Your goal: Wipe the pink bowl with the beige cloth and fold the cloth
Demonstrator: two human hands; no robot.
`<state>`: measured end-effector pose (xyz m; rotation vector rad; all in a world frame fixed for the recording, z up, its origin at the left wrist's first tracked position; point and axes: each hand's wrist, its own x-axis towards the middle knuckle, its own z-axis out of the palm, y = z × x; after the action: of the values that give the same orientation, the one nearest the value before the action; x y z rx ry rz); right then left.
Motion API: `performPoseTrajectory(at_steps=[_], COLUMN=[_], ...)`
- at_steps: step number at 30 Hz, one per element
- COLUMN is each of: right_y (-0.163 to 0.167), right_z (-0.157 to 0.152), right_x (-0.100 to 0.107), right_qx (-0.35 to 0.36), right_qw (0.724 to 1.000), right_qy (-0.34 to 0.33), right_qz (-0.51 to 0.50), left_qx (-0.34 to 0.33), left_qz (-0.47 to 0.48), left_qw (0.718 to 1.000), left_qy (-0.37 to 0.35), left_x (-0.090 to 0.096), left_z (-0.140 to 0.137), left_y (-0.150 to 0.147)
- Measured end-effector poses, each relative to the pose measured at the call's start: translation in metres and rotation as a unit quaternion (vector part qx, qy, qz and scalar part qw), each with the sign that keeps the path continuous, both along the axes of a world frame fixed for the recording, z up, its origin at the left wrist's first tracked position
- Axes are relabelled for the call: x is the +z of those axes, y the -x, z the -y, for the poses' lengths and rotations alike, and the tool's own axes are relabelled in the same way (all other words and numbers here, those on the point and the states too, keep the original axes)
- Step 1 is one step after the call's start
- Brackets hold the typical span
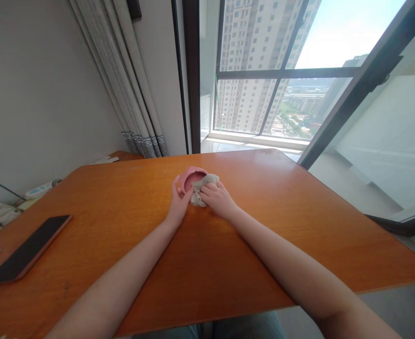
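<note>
A pink rounded, hollow item (pixel 192 172) is tilted so that its opening faces me, over the far middle of the wooden table (pixel 122 197). Its exact kind is not clear. My left hand (pixel 179 200) grips its left side, fingers behind and thumb at the lower rim. Bunched in my right hand (pixel 218 197) is a pale cloth (pixel 198 197), pressed against the right edge of the opening. Part of the cloth covers the inside of the pink item.
A dark flat rectangular slab (pixel 28 249) lies on the table at the left. A white power strip (pixel 39 189) sits beyond the left edge. Behind the table are a grey curtain (pixel 122 70) and a large window (pixel 256 74); a dark-framed glass door (pixel 355 89) stands at the right.
</note>
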<state>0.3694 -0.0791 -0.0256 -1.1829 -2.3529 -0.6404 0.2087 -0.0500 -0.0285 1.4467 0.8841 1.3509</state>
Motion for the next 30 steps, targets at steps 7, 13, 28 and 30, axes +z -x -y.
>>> performPoseTrajectory(at_steps=[7,13,28,30], right_y=[-0.005,-0.008,-0.001,0.005], right_z=[-0.003,0.001,-0.003,0.0], right_x=[0.001,0.009,0.003,0.001], right_qx=[0.051,0.036,0.069,0.065], right_qw=[0.998,0.999,0.996,0.994], right_qy=[0.003,-0.016,-0.061,-0.086], right_qz=[-0.029,0.004,0.018,0.007], left_qx=[0.018,0.017,0.033,0.066], left_qz=[-0.025,-0.064,-0.061,0.005], left_qw=[0.999,0.996,0.998,0.998], left_qy=[-0.013,-0.061,-0.004,0.016], left_x=[-0.003,0.004,-0.005,-0.016], left_z=[-0.004,-0.002,-0.017,-0.012], left_y=[0.002,0.005,0.015,0.005])
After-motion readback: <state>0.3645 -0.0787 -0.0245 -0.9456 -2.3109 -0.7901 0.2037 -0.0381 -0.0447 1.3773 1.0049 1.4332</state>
